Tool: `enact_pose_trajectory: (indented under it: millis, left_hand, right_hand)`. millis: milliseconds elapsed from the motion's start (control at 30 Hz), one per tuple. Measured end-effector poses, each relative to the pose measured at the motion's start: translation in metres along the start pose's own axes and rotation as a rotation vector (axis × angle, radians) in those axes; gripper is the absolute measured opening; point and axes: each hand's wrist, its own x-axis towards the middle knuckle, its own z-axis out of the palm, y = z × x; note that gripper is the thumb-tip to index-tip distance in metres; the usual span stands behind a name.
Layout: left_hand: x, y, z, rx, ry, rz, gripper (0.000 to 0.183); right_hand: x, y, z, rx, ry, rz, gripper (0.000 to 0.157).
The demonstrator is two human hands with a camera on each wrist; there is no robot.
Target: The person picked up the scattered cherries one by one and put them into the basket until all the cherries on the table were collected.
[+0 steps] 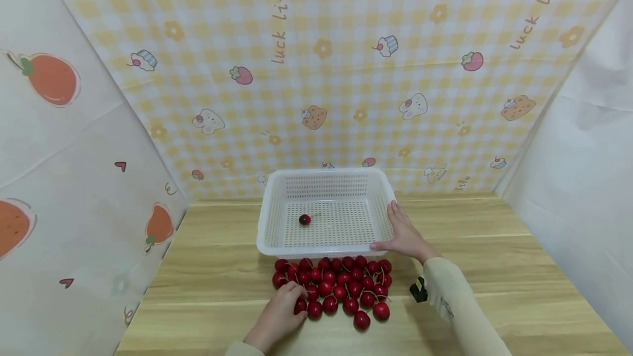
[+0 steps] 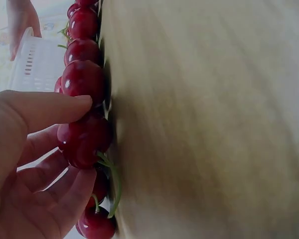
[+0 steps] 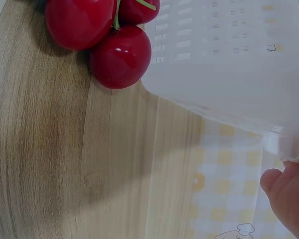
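My left hand [image 1: 281, 311] is at the front left of a cluster of dark red cherries [image 1: 341, 293]. Its thumb and fingers close around one stemmed cherry [image 2: 83, 142], which sits low among its neighbours in the left wrist view. Behind the cluster stands a white perforated plastic basket [image 1: 323, 250] with a single cherry [image 1: 305, 219] on its floor. My right hand [image 1: 405, 238] holds the basket's front right corner, thumb at the front rim and fingers along the right side. Only part of that hand shows in the right wrist view.
The cherries lie in rough rows on a wood-grain table [image 1: 222, 268], right up to the basket's front. A small black and yellow object [image 1: 418, 290] is beside my right sleeve. A yellow checked cloth [image 1: 346, 81] hangs behind the basket, with white cloths at both sides.
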Motion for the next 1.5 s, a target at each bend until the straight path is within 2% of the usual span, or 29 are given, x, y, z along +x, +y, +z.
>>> enact_pose_trajectory:
  millis: [100, 300, 500, 600, 733, 900, 1033, 1167, 1267, 1333, 1500]
  left_hand:
    - [0.000, -0.001, 0.002, -0.029, 0.001, 0.001, 0.022]
    - [0.001, -0.002, 0.002, -0.028, 0.014, 0.002, 0.021]
    - [0.003, 0.001, -0.008, 0.000, 0.016, -0.030, 0.020]
    - [0.004, 0.002, -0.015, -0.001, 0.052, 0.019, 0.021]
    - [0.007, 0.006, -0.032, 0.017, 0.101, 0.141, 0.021]
    - [0.017, 0.019, -0.063, 0.012, 0.085, 0.209, 0.021]
    - [0.031, 0.027, -0.089, 0.053, 0.098, 0.235, 0.022]
    - [0.053, 0.031, -0.113, 0.098, 0.123, 0.289, 0.023]
    - [0.074, 0.029, -0.127, 0.056, 0.106, 0.316, 0.021]
    - [0.090, 0.025, -0.133, 0.022, 0.091, 0.314, 0.020]
    - [0.129, 0.013, -0.146, -0.059, 0.072, 0.246, 0.017]
  right_hand:
    - [0.000, 0.000, -0.001, 0.007, 0.001, 0.001, 0.122]
    - [0.000, -0.001, -0.002, 0.015, 0.004, -0.003, 0.122]
    - [0.001, 0.002, 0.001, 0.018, 0.007, -0.003, 0.123]
    - [0.001, 0.002, 0.003, 0.017, 0.007, -0.002, 0.123]
    - [0.000, 0.000, 0.002, 0.020, 0.005, -0.004, 0.123]
    - [0.000, -0.001, 0.001, 0.025, 0.001, -0.003, 0.123]
    - [0.001, 0.001, 0.001, 0.019, 0.002, -0.001, 0.122]
    - [0.002, 0.002, 0.001, 0.029, 0.003, -0.005, 0.122]
    - [0.002, 0.001, 0.001, 0.044, 0.003, -0.005, 0.123]
    - [0.001, 0.001, 0.001, 0.047, 0.002, -0.006, 0.123]
    - [0.001, 0.003, 0.003, 0.044, 0.006, -0.014, 0.123]
